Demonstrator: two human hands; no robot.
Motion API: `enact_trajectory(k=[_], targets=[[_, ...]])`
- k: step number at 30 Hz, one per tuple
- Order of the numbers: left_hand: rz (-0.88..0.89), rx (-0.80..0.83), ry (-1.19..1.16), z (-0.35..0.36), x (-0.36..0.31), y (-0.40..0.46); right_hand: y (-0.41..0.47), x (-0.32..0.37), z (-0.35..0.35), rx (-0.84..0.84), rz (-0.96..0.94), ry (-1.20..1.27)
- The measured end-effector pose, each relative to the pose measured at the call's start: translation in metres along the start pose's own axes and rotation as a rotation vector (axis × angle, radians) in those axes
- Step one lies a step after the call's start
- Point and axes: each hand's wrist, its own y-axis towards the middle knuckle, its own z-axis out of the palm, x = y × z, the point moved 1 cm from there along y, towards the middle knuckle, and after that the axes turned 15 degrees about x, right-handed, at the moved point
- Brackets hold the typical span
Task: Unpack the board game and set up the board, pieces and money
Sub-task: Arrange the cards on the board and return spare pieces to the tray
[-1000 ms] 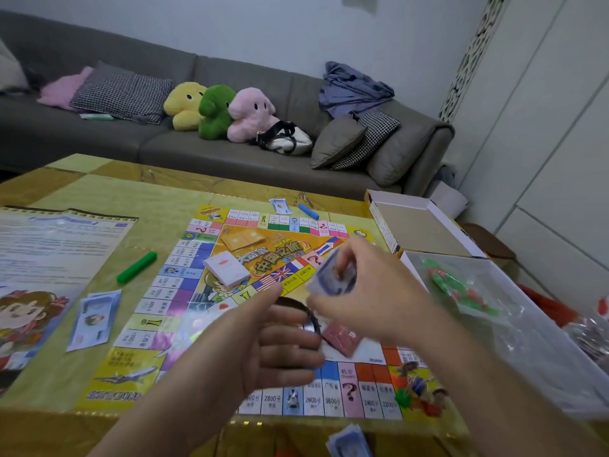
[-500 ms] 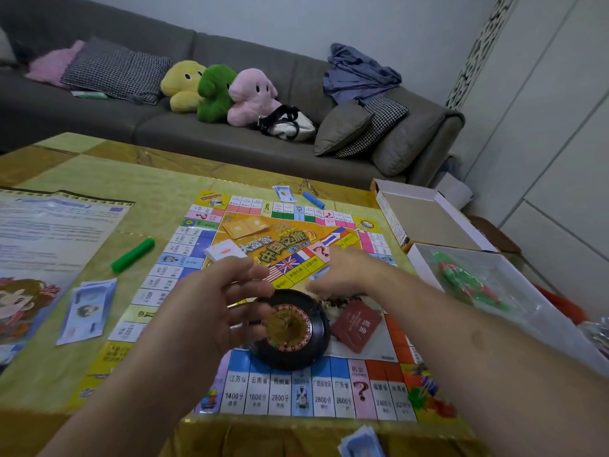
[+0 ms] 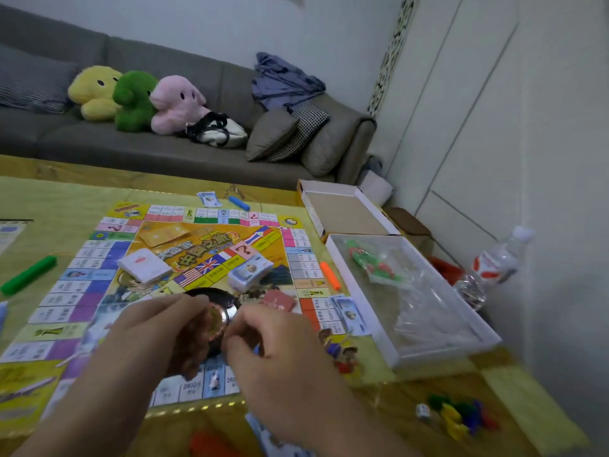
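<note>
The colourful game board (image 3: 99, 285) lies flat on the table. Near its front edge sits a black roulette wheel (image 3: 219, 300) with a gold centre, and both hands are on it. My left hand (image 3: 158, 331) curls around its left side. My right hand (image 3: 273, 351) pinches it from the right. Much of the wheel is hidden under my fingers. On the board's middle lie a white card deck (image 3: 143, 265), a stack of money (image 3: 250, 270) and a red card deck (image 3: 278, 300).
More money (image 3: 349, 313) lies at the board's right edge beside an orange stick (image 3: 329, 275). The white box tray (image 3: 428, 341) holding a plastic bag and the box lid (image 3: 342, 212) stand to the right. Coloured pawns (image 3: 458, 417) and a die (image 3: 422, 412) lie front right. A green stick (image 3: 28, 275) lies left.
My right hand has set the money stack down on the board's middle and come back to the roulette wheel. Both hands now close on the wheel. The view has swung right.
</note>
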Motion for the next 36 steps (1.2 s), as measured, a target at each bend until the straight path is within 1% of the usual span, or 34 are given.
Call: enact_trajectory(k=[3, 7, 11, 14, 17, 20, 22, 26, 28, 30, 32, 34, 36], targets=[[0.054, 0.075, 0.115, 0.017, 0.002, -0.008, -0.026, -0.009, -0.004, -0.032, 0.000, 0.057], [0.103, 0.102, 0.192, 0.028, 0.008, -0.011, -0.046, -0.019, -0.013, -0.058, 0.010, 0.103], [0.133, 0.111, 0.270, 0.042, 0.016, -0.010, -0.070, -0.033, -0.032, -0.104, 0.084, 0.114], [0.159, 0.104, 0.306, 0.050, 0.022, -0.009, -0.084, -0.057, -0.063, -0.250, 0.166, 0.012], [0.175, 0.111, 0.368, 0.057, 0.026, -0.009, -0.093, -0.100, -0.101, -0.430, 0.318, -0.046], [0.177, 0.133, 0.410, 0.065, 0.028, -0.010, -0.097, -0.139, -0.125, -0.469, 0.474, -0.099], [0.176, 0.133, 0.434, 0.070, 0.028, -0.011, -0.101, -0.152, -0.136, -0.469, 0.522, -0.130], [0.179, 0.143, 0.463, 0.076, 0.030, -0.011, -0.123, -0.160, -0.153, -0.547, 0.587, -0.132], [0.182, 0.143, 0.474, 0.078, 0.031, -0.010, -0.138, -0.166, -0.155, -0.515, 0.671, -0.191], [0.185, 0.149, 0.498, 0.082, 0.032, -0.010, -0.150, -0.176, -0.151, -0.372, 0.818, -0.299], [0.182, 0.175, 0.533, 0.088, 0.033, -0.013, -0.157, -0.184, -0.141, -0.207, 0.916, -0.409], [0.168, 0.223, 0.567, 0.096, 0.034, -0.019, -0.161, -0.191, -0.124, -0.123, 0.953, -0.448], [0.145, 0.283, 0.589, 0.106, 0.037, -0.026, -0.162, -0.196, -0.104, -0.089, 0.951, -0.532]])
